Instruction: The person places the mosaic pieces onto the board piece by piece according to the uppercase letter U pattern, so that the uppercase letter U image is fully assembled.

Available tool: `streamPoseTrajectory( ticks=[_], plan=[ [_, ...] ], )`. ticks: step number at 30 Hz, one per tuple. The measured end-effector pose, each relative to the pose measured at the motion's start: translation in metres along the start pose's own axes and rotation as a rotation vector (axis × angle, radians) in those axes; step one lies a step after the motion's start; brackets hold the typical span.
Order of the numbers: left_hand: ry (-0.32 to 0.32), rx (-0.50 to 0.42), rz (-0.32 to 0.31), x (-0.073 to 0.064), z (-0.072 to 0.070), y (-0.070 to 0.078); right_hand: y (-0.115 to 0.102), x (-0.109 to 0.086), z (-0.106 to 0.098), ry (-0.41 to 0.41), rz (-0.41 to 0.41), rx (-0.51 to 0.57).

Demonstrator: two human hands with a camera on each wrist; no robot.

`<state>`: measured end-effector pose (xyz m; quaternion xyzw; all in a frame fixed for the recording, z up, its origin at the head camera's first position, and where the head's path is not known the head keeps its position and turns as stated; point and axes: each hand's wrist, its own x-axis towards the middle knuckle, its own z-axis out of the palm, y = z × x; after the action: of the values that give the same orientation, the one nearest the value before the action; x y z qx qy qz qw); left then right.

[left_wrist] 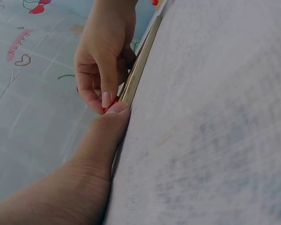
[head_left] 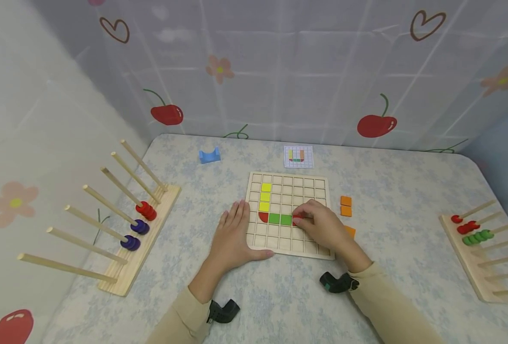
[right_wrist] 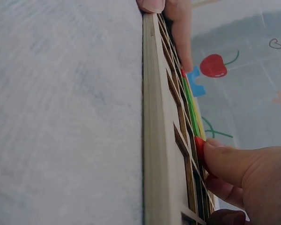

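A wooden grid board (head_left: 288, 246) lies mid-table. Three yellow square tiles (head_left: 264, 197) run down one column, above a rounded red tile (head_left: 264, 217) and two green tiles (head_left: 280, 219) in a row. My right hand (head_left: 322, 224) pinches another red tile (right_wrist: 199, 144) between thumb and fingers, right at the end of the green row. My left hand (head_left: 232, 239) lies with straight fingers along the board's left edge, its thumb (left_wrist: 110, 126) at the near edge.
Orange tiles (head_left: 346, 206) lie right of the board, one partly behind my right wrist. A pattern card (head_left: 298, 157) and a blue holder (head_left: 210, 155) lie beyond it. Wooden peg racks with beads stand at left (head_left: 150, 243) and right (head_left: 469, 263).
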<state>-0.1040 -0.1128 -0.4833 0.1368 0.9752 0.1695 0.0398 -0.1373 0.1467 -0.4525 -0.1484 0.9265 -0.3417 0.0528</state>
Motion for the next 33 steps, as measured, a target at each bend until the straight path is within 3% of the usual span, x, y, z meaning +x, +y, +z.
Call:
streamPoseTrajectory(
  ticks=[15, 20, 26, 33],
  plan=[
    [-0.006, -0.004, -0.003, 0.000, -0.001, 0.001, -0.001, -0.006, 0.003, 0.022, -0.056, -0.070],
    [-0.008, 0.001, -0.008, -0.001, -0.001, 0.001, 0.000, -0.009, -0.001, 0.009, -0.053, -0.043],
    [-0.011, 0.007, -0.007, 0.000, -0.001, 0.001, 0.010, -0.017, -0.012, 0.022, -0.050, 0.027],
    [-0.012, 0.000, -0.007, -0.001, -0.001, 0.001, 0.028, -0.035, -0.035, 0.093, -0.067, 0.001]
  ],
)
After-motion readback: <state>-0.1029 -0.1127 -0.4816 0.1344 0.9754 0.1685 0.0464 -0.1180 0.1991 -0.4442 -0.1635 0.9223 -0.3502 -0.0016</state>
